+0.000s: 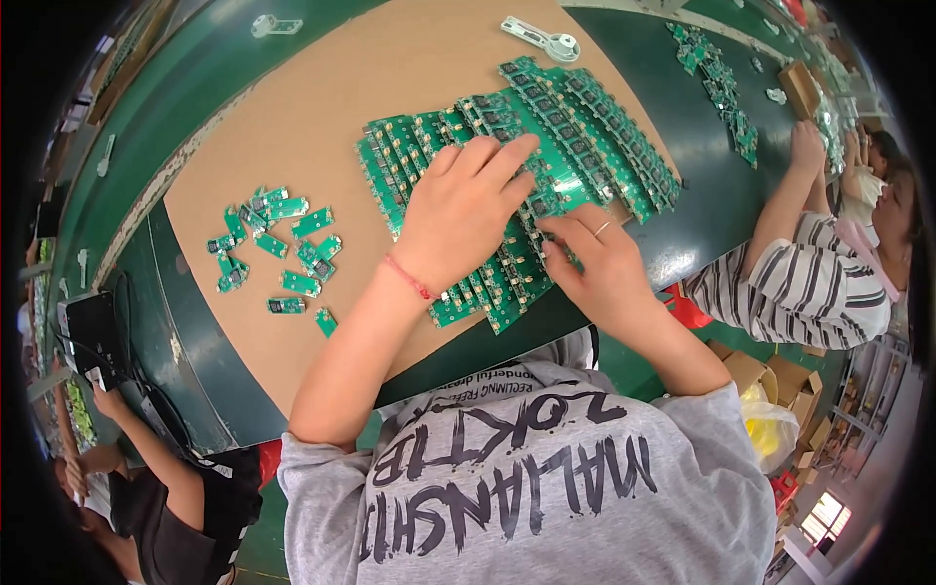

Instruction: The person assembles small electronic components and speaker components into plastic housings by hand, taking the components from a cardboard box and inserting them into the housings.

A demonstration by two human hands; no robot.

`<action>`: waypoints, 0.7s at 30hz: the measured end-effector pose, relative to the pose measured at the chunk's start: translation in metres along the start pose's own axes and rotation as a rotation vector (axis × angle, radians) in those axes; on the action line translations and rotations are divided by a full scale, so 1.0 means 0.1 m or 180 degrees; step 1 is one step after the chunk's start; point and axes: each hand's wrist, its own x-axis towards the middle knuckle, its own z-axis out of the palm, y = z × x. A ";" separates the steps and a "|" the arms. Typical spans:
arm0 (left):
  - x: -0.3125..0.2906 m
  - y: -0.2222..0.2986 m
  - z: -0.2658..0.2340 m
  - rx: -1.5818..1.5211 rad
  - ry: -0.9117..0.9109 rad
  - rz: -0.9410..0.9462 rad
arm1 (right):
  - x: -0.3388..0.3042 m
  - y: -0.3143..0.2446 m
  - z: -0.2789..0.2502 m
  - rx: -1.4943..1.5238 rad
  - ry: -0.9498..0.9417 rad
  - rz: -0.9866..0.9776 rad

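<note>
A row of green circuit board panels [390, 185] lies overlapped on a brown cardboard sheet, lined with small black and metallic parts. My left hand [468, 200] reaches across the middle of the row, its bent fingers over one circuit board panel [494, 117]. At the near end of this panel is my right hand [600, 255], thumb and forefinger pinched at its edge. My fingers partly hide the panel, so the exact grip is hard to see. Left of my forearm, several small separate circuit boards [314, 222] are scattered in a loose pile.
The cardboard sheet [292, 117] covers part of a dark green table [707, 219]. A white tool with a round head [541, 41] lies beyond the panels. More circuit boards [721, 93] lie at far right, near a person in a striped shirt [809, 278]. Another person [171, 487] sits at left.
</note>
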 end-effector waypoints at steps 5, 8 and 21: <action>-0.01 -0.06 0.04 0.0029 0.0049 0.0280 | 0.12 0.31 -0.09 -0.0666 0.0298 -0.0107; 0.00 -0.04 0.01 0.0009 -0.0190 0.0053 | 0.11 0.45 -0.06 -0.1127 0.0152 -0.0007; -0.03 -0.05 -0.03 0.0137 -0.0266 0.0062 | 0.24 0.51 -0.11 -0.1205 0.0921 -0.0039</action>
